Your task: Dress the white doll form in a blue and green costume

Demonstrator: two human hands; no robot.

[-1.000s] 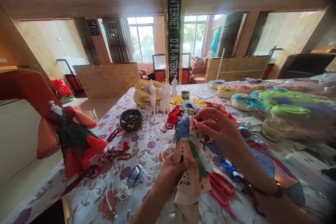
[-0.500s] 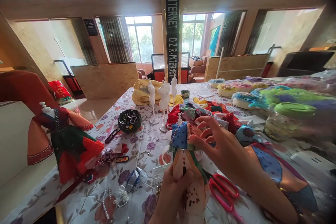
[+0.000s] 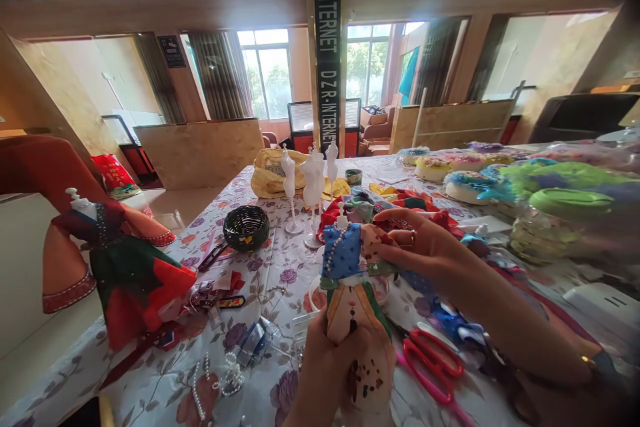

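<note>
In the middle of the view stands a miniature dress [image 3: 344, 250] on a small white mannequin, with a blue patterned top, a strand of beads and a pale skirt trimmed in green. My left hand [image 3: 327, 360] is wrapped around its skirt at the waist. At the dress's right side, my right hand [image 3: 425, 240] pinches a pale sleeve [image 3: 373, 243] with red marks between thumb and fingers. Red-handled scissors [image 3: 434, 363] lie on the table beside the skirt. Part of a clear round container [image 3: 316, 295] shows behind the dress.
Several bare white mannequins [image 3: 314, 180] stand behind the dress. A black basket [image 3: 246, 228] sits left of them. A red and green dress [image 3: 120, 267] stands at the left edge. Pearl strands [image 3: 230, 373] lie in front. Right are a green-lidded jar [image 3: 555, 223] and a white box [image 3: 605, 307].
My right hand has moved slightly, its fingers closing on the sleeve and drawing it out to the right. My left hand stays on the skirt.
</note>
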